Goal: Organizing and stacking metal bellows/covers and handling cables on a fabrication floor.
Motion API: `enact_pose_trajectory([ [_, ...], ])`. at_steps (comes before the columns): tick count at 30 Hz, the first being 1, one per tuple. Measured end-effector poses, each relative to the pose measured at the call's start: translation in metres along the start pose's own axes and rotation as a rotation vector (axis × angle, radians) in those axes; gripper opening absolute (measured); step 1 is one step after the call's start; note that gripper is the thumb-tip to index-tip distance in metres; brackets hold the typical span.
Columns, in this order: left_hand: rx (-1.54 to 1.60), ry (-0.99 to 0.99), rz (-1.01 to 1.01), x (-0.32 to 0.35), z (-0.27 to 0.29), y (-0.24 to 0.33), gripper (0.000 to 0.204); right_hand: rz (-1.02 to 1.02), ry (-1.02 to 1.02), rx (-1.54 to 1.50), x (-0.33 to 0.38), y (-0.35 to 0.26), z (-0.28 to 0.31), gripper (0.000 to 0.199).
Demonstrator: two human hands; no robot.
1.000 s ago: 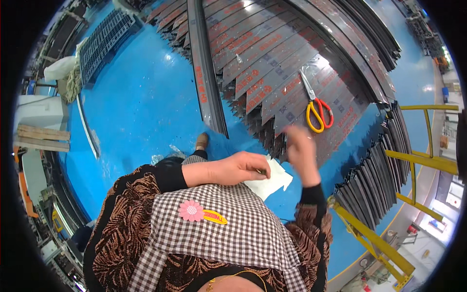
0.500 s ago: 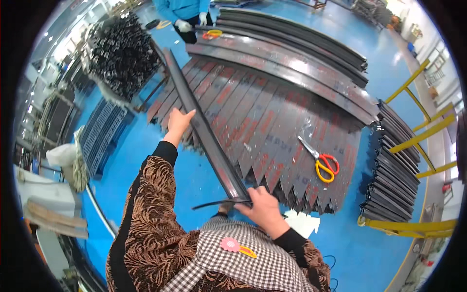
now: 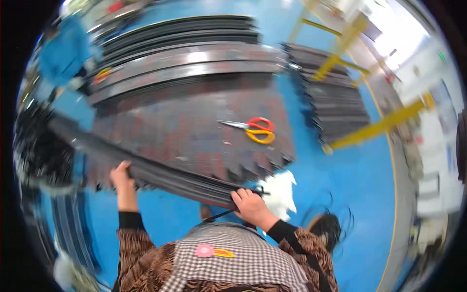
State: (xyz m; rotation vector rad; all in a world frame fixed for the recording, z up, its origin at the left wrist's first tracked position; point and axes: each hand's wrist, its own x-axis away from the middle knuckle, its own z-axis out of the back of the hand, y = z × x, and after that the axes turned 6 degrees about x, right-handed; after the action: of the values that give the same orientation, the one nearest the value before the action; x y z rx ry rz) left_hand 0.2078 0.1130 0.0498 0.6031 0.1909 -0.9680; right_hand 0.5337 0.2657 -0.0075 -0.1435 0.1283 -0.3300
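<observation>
A long dark grey profile (image 3: 182,182) lies slantwise in front of me, its far end up to the left and blurred. My left hand (image 3: 122,175) is closed round its lower edge, about midway along. At the near end, my right hand (image 3: 249,205) grips it with the fingers over the top. A thin black strip (image 3: 220,215) sticks out beside that hand. Beyond the profile is a broad layer of similar profiles (image 3: 160,114) with jagged near ends. Scissors (image 3: 260,130) with one red and one yellow handle loop rest on this layer.
Longer profiles (image 3: 185,61) are stacked at the far side. At far left stands a person in blue (image 3: 63,56), near a second pair of scissors (image 3: 103,74). A yellow-framed rack (image 3: 379,125) with more profiles (image 3: 340,109) is on the right. White sheet material (image 3: 279,192) lies on the blue floor.
My view has turned to the right. The profile has swung from steeply slanted to more crosswise in front of me, with both hands still on it.
</observation>
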Motion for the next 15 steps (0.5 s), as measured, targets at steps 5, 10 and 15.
enact_pose_trajectory([
  [5, 1.434, 0.497, 0.574, -0.008, -0.025, 0.038, 0.036, -0.130, 0.129, -0.014, 0.083, 0.079, 0.034, 0.066],
  [10, 1.476, 0.444, 0.194, -0.050, -0.016, 0.230, 0.043, -0.545, 0.261, -0.070, 0.219, 0.135, 0.036, 0.056],
  [15, 1.416, 0.312, -0.098, -0.101, -0.034, 0.377, 0.041, -1.001, 0.384, -0.033, 0.359, 0.160, 0.006, 0.030],
])
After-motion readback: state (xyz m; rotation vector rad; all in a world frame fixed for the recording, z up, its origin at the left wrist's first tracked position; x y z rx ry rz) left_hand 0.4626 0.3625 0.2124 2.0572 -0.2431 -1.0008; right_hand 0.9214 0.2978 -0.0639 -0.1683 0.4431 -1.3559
